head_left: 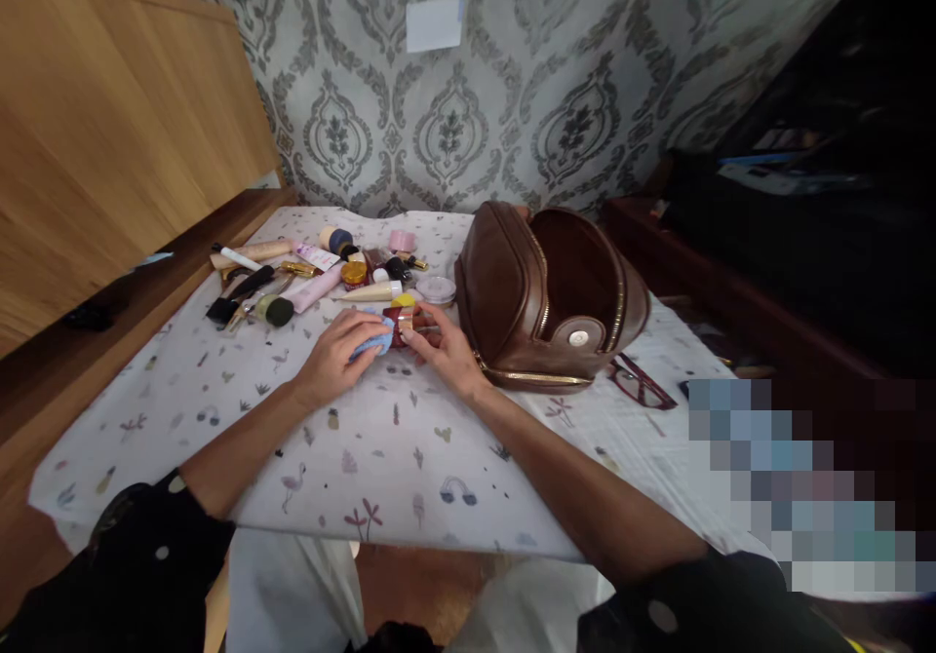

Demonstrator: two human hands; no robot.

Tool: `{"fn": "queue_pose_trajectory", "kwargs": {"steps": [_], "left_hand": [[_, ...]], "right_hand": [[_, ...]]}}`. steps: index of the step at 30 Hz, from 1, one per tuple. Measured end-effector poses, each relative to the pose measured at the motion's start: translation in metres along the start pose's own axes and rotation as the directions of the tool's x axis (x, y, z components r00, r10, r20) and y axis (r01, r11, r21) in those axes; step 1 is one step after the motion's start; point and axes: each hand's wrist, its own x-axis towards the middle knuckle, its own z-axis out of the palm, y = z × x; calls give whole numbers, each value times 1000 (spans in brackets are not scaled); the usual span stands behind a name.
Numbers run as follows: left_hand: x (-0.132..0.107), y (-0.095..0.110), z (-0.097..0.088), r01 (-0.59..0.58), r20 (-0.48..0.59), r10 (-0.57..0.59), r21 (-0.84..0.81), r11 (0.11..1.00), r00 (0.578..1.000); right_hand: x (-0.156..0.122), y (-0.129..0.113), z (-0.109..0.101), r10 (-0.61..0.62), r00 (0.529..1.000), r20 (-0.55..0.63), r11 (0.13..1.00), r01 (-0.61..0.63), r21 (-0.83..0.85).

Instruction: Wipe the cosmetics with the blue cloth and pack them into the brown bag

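My left hand (342,349) is closed around a blue cloth (374,339), pressing it against a small dark red jar (398,326) with a shiny coppery band. From the other side, the fingers of my right hand (443,343) grip that jar. Just behind it lie a yellow round item (403,299), a cream tube (370,291) and a flat round compact (436,289). To the right of my right hand stands a brown leather toiletry bag (504,292), its top unzipped and gaping.
Several cosmetics, among them a pink tube (317,288), a gold-lidded jar (355,274) and a brush (275,310), lie at the back left. Glasses (643,383) rest right of the bag. A wooden cabinet (132,117) borders the left; a patterned wall (504,97) stands behind.
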Motion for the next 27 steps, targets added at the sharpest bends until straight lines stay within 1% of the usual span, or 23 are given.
{"fn": "queue_pose_trajectory", "kwargs": {"steps": [12, 16, 21, 27], "left_hand": [[1, 1, -1, -1, -7, 0, -12, 1000, 1000], [0, 1, -1, 5, -9, -5, -14, 1000, 1000], [0, 0, -1, 16, -33, -17, -13, 1000, 999], [1, 1, -1, 18, -36, -18, -24, 1000, 999]], "right_hand": [[2, 4, -2, -24, 1000, 20, 999, 24, -24], [1, 6, -2, -87, 996, 29, 989, 90, -114], [-3, 3, -1, -194, 980, 49, 948, 200, -246], [-3, 6, -2, -233, 972, 42, 927, 235, -292]]}}
